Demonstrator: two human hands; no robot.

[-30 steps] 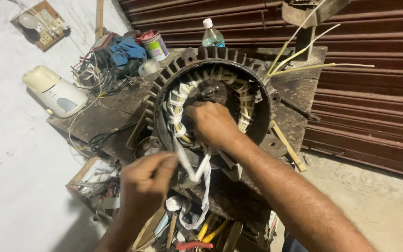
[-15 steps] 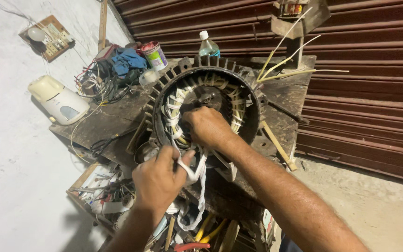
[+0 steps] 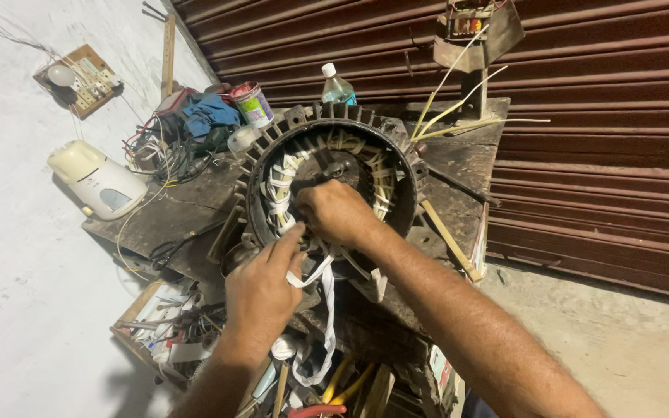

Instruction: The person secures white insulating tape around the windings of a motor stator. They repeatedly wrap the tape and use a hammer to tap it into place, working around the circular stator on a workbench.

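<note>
A large finned motor stator (image 3: 327, 135) lies on a dark workbench (image 3: 458, 166), its opening facing up, with white-taped windings (image 3: 279, 190) around the inner wall. My right hand (image 3: 336, 213) reaches into the opening near its front rim, fingers curled against the windings. My left hand (image 3: 261, 290) is at the front rim, pinching a white cloth tape (image 3: 327, 310) that hangs down over the bench edge. What the right fingers hold is hidden.
A plastic bottle (image 3: 338, 87), a tin can (image 3: 252, 104), blue cloth (image 3: 209, 114) and tangled wires (image 3: 160, 155) sit behind the stator. A white appliance (image 3: 98, 179) rests at the bench's left end. Tools fill a shelf (image 3: 168, 333) below. A brown roller shutter (image 3: 598, 155) stands behind.
My left hand has risen from below the bench edge to the stator's front rim, taking the white tape up with it. My right hand stays inside the opening.
</note>
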